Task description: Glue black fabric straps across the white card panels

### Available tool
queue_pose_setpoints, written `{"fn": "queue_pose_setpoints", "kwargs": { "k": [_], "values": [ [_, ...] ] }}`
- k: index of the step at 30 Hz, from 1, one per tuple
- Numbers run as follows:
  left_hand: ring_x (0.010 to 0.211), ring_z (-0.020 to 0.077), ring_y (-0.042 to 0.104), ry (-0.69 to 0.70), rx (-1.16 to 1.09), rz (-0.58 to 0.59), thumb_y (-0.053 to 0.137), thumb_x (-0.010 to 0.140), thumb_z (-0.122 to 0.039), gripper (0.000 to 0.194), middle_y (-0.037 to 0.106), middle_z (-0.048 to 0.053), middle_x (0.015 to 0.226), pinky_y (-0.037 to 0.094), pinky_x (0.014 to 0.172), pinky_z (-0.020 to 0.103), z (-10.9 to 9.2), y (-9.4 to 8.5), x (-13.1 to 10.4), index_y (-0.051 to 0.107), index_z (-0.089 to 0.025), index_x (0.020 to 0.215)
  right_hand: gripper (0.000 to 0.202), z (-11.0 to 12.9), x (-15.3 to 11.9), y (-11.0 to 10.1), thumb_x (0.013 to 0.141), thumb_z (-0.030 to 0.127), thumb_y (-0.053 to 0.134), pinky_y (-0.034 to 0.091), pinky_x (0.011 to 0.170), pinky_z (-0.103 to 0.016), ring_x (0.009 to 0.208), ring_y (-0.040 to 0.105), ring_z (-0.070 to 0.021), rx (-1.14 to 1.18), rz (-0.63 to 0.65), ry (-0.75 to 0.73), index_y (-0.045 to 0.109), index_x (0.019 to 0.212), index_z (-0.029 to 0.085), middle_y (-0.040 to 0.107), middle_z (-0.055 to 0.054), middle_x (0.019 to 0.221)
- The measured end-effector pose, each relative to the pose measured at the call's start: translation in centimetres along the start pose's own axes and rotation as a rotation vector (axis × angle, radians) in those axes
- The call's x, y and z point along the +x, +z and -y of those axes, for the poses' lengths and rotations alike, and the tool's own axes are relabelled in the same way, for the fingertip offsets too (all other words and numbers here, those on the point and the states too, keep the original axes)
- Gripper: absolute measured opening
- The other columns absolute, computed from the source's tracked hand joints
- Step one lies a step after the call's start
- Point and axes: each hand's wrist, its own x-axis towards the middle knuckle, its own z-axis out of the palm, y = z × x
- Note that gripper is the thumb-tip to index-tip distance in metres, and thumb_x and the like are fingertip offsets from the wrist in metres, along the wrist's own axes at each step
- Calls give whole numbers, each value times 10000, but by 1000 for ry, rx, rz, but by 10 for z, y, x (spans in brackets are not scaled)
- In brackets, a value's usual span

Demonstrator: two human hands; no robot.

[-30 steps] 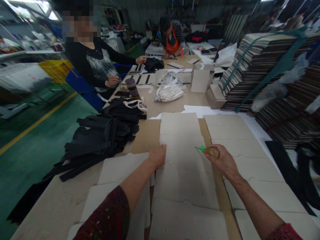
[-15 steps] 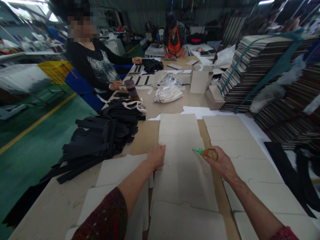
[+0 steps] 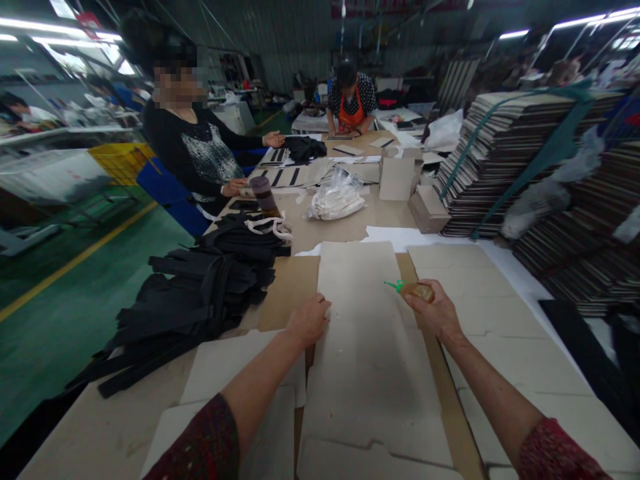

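A small amber bottle (image 3: 419, 291) with a green nozzle (image 3: 395, 285) is gripped in my right hand (image 3: 436, 308). Its tip points left, over the middle column of grey-beige boards (image 3: 370, 347). At the left edge of that column rests my left hand (image 3: 310, 320), its fingers curled together; what they hold, if anything, is hidden. Small pale dots show on the boards beside it. More overlapping boards lie in a column at the right (image 3: 500, 307) and in another at the left (image 3: 235, 360).
Black fabric strips (image 3: 185, 293) are heaped at the left. Beyond are a clear plastic bag (image 3: 337, 197), a dark bottle (image 3: 263, 195) and a cardboard box (image 3: 397, 177). Tall strapped board stacks (image 3: 510, 147) stand at the right. A person (image 3: 205, 140) stands at the left; another works farther back.
The view has tilted up, so the table sits lower in the picture. My right hand with the amber bottle has moved slightly forward over the boards. The standing person's far hand has opened.
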Motion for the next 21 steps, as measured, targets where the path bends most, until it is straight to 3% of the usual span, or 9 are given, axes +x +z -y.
{"fn": "queue_pose_setpoints", "kwargs": {
  "k": [7,15,21],
  "values": [
    [1286,232,479,29,48,-14,426,910,-50,327,525,115,1367,423,1072,373,7,4,29,611,-196,1137,468,-3,16,8,649,487,692,480,759,-364,816,606,-220,-138,84,-90,603,1037,242,640,-10,882],
    [1203,196,558,49,57,32,456,881,-15,317,611,92,1238,451,1038,341,15,7,39,629,-200,1071,374,-3,32,8,691,418,677,457,814,-363,880,587,-219,-249,120,-197,601,1019,255,601,-31,991],
    [1193,193,566,34,51,35,508,856,-28,316,614,76,1230,446,1044,346,17,4,42,649,-222,1062,306,0,42,-2,681,393,684,452,783,-352,843,584,-215,-297,146,-221,619,951,264,608,-20,929]
  ]
}}
